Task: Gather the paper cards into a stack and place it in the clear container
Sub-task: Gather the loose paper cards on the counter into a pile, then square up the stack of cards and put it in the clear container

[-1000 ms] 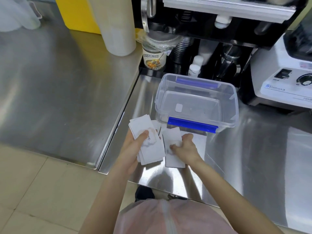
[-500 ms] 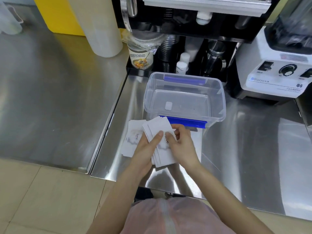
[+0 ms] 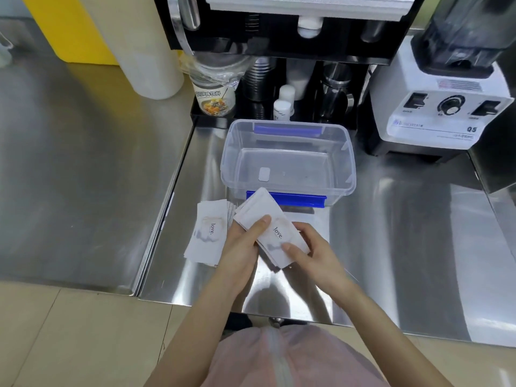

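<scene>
Fig.: L hand (image 3: 245,241) & R hand (image 3: 312,251) both clasp the card stack (image 3: 272,229), thumbs on top, prob. to square its edges. Loose cards (image 3: 208,236) lie on steel counter (image 3: 391,233) just left. Clear container (image 3: 287,160) w/ blue clips, open, just behind: short transfer.

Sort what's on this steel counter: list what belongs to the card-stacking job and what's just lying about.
Part of the job:
- white paper cards printed "love.", held in both hands
- second pile of the same cards on the counter
- clear plastic container with blue clips
- left hand, right hand

Just lying about:
- white blender base
- printed plastic cup
- small white bottles
- white roll
</scene>
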Available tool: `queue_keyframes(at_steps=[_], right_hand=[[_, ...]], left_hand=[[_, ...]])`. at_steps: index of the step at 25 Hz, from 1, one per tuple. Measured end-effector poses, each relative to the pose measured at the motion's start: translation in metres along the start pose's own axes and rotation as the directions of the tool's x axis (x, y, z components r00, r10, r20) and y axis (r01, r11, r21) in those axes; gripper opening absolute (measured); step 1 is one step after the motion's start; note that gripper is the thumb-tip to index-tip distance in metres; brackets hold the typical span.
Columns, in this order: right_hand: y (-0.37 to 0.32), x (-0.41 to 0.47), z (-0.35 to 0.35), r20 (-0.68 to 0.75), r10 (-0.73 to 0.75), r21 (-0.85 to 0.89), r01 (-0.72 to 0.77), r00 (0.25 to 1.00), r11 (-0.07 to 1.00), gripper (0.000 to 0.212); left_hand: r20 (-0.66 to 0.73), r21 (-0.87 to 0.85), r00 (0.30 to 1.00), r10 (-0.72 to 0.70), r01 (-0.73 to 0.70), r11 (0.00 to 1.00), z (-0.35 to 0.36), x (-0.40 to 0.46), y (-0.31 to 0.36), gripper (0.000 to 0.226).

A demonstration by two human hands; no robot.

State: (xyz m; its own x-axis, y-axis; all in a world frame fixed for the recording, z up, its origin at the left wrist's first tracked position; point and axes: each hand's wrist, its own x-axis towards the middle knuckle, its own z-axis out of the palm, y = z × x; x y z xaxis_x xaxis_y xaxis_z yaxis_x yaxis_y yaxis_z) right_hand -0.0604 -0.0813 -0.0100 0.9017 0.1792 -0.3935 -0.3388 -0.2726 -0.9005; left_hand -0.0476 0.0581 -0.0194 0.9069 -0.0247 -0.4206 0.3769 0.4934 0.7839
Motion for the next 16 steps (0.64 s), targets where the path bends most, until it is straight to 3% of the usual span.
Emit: queue_keyframes(at_steps=[3, 6, 8, 12, 16], right_hand=[[0.015, 0.0, -0.035, -0.067, -0.143, -0.39, 0.106, 0.987, 0.915, 0.035], [0.031, 0.003, -0.05, 0.0, -0.246, -0.593, 0.198, 0.969, 0.78, 0.034], [0.044, 0.007, -0.041, -0.012, -0.283, -0.627, 0.213, 0.959, 0.749, 0.036], [0.055, 0.012, -0.026, -0.106, -0.259, -0.501, 0.173, 0.96, 0.848, 0.049], [0.052, 0.011, -0.026, -0.216, -0.091, -0.022, 0.088, 0.972, 0.996, 0.054]], left_hand=[[0.058, 0.245, 0.998, 0.019, -0.033, 0.969, -0.008, 0.004, -0.002, 0.021], [0.123, 0.617, 0.992, 0.008, -0.083, 0.783, -0.01, 0.006, -0.023, 0.034], [0.137, 0.746, 0.989, 0.054, -0.139, 0.652, -0.006, 0.005, -0.043, 0.038], [0.12, 0.752, 0.984, 0.135, -0.179, 0.634, 0.0, 0.008, -0.055, 0.042], [0.12, 0.798, 0.982, 0.145, -0.182, 0.574, -0.004, 0.012, -0.055, 0.036]])
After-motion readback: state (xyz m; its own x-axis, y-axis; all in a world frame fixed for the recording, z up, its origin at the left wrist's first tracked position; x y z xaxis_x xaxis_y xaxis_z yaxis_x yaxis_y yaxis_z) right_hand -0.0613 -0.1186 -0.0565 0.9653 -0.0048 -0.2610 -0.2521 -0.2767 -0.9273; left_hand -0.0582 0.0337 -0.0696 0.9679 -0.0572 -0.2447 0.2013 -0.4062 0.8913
